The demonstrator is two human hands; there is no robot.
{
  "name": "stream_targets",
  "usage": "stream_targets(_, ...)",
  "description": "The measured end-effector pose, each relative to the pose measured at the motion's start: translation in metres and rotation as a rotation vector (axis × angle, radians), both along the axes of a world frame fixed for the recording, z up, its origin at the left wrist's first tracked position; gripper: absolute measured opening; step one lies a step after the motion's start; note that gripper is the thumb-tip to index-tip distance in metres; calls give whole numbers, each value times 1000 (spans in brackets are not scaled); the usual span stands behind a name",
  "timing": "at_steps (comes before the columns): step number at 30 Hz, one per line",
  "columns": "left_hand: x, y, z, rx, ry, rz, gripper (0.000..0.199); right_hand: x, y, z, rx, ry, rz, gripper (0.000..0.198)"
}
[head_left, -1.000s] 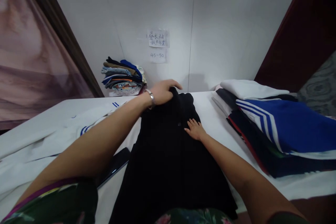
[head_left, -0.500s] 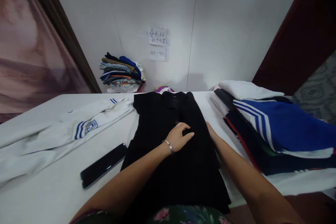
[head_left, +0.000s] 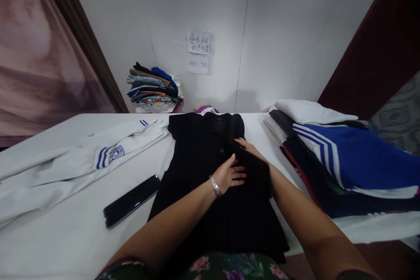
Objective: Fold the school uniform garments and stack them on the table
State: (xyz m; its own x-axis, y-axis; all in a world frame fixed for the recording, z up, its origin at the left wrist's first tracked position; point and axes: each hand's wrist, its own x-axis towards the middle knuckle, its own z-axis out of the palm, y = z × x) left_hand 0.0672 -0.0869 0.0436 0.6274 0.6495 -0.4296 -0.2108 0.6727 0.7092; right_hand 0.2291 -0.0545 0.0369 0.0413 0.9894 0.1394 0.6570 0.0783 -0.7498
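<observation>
My spread left hand (head_left: 229, 176) likely steadies the flat, black, buttoned cloth garment (head_left: 197, 157) beneath; whether my right hand (head_left: 252, 148) grips it, I cannot tell.

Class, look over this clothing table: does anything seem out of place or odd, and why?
The flat black smartphone looks odd: a hard device lying aslant between the black buttoned cloth garment and the white garment with blue stripes. Nothing appears spilled or damaged.
</observation>
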Motion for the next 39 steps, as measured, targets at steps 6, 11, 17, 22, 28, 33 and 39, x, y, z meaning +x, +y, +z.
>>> stream_targets(6,-1,3,-25,60,169,143,27,-10,-30,-21,-123,227,-113,51)
stream_targets(11,9,4,-25,214,189,200,38,-14,-43,-25,-116,438,-141,35)
stream_targets(17,15,7,-23,412,282,189,47,-15,-41,-27,-205,738,-124,30)
stream_targets(22,17,11,-26,452,252,197,34,-14,-47,-22,-231,833,-165,30)
stream_targets(28,21,16,-23,443,332,196,36,-15,-46,-22,-213,861,-180,37)
stream_targets(33,-3,27,-6,458,273,340,36,8,-47,-2,-8,876,-273,45)
stream_targets(39,-30,6,-24,188,259,234,36,22,-71,-12,-81,848,-276,38)
